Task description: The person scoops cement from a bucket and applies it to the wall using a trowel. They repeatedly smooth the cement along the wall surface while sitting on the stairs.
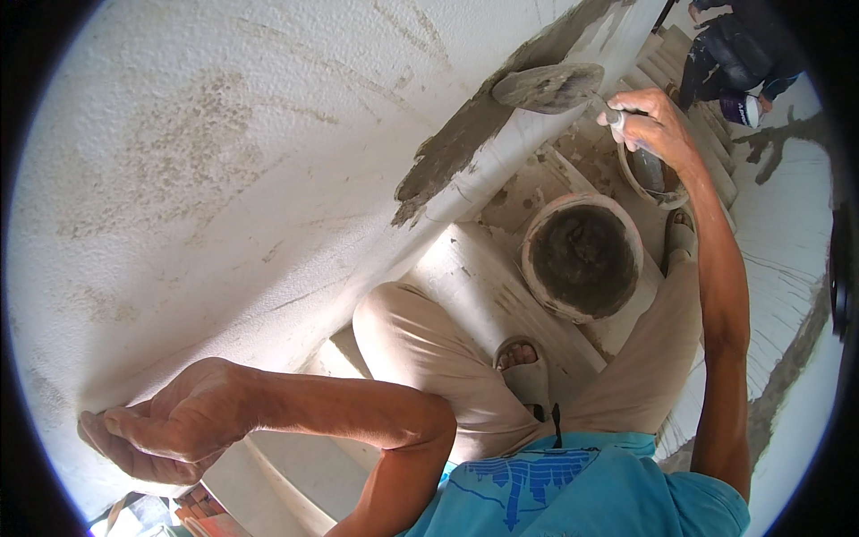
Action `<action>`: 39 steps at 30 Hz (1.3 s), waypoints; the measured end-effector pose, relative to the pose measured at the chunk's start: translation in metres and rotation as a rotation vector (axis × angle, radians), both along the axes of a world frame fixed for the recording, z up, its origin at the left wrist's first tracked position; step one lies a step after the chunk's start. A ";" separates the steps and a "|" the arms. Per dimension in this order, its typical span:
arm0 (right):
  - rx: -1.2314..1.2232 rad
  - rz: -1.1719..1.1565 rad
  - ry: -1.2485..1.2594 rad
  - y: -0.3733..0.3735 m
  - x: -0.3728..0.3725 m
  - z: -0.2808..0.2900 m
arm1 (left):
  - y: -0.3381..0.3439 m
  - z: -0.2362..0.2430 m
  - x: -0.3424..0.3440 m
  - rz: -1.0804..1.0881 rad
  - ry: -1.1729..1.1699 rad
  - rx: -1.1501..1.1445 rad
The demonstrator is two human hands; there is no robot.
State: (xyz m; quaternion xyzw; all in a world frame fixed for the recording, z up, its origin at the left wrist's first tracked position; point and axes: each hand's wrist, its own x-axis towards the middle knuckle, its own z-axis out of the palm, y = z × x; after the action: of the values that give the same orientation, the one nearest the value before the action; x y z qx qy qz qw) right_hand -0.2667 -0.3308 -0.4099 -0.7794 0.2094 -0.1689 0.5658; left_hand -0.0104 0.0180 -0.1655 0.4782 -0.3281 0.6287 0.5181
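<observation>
My right hand (653, 130) is closed round the handle of a trowel (548, 89). The rounded, mortar-smeared blade lies along a strip of wet grey mortar (461, 148), where the textured white wall (268, 143) meets a smooth white edge. My left hand (174, 425) is beside the wall at lower left, its fingers loosely bent and no object visible in them. Between my right arm and the wall, a round bucket (531, 259) of grey mortar rests on the stairs. Behind it is a second bucket (635, 179), partly hidden by my right hand, with something in it.
Mortar-spotted stair steps (483, 268) run below me, with my sandalled foot (528, 371) on one. Another person (734, 54) is at the upper right, holding a white-and-dark tub (741, 109). A white wall with grey mortar patches (769, 268) rises on the right. Reddish bricks (199, 506) show at lower left.
</observation>
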 end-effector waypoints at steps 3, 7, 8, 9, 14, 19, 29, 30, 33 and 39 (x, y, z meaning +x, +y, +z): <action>0.101 -0.024 -0.050 0.024 0.003 0.010 | -0.005 0.000 -0.005 0.018 0.018 -0.022; 0.075 0.065 -0.002 0.038 0.028 0.019 | -0.006 -0.002 -0.007 0.016 0.078 -0.027; 0.065 0.089 0.025 0.036 0.031 0.018 | -0.006 -0.001 -0.007 0.012 0.074 -0.030; 0.023 0.046 -0.041 0.036 0.032 0.016 | -0.007 0.000 -0.008 0.009 0.071 -0.033; 0.191 -0.063 0.013 0.019 -0.006 -0.009 | -0.008 -0.001 -0.006 -0.003 0.030 -0.041; 0.254 -0.005 -0.030 0.035 -0.003 -0.006 | -0.005 -0.001 -0.004 -0.005 0.012 -0.030; 0.245 -0.086 0.048 0.037 -0.003 -0.024 | -0.005 -0.001 -0.003 -0.016 -0.001 -0.030; 0.248 -0.085 0.067 0.038 -0.010 -0.024 | -0.003 -0.001 -0.002 -0.016 -0.003 -0.028; 0.253 -0.059 0.082 0.046 -0.019 -0.017 | 0.000 0.000 -0.001 -0.005 -0.014 -0.015; 0.228 -0.005 -0.081 0.096 0.014 0.013 | -0.002 0.000 -0.002 0.061 0.002 -0.002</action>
State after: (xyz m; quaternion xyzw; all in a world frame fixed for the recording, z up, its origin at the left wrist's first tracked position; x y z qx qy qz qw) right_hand -0.2524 -0.2348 -0.3971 -0.7019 0.2062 -0.1768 0.6584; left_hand -0.0124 0.0160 -0.1655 0.4881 -0.3121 0.6440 0.4996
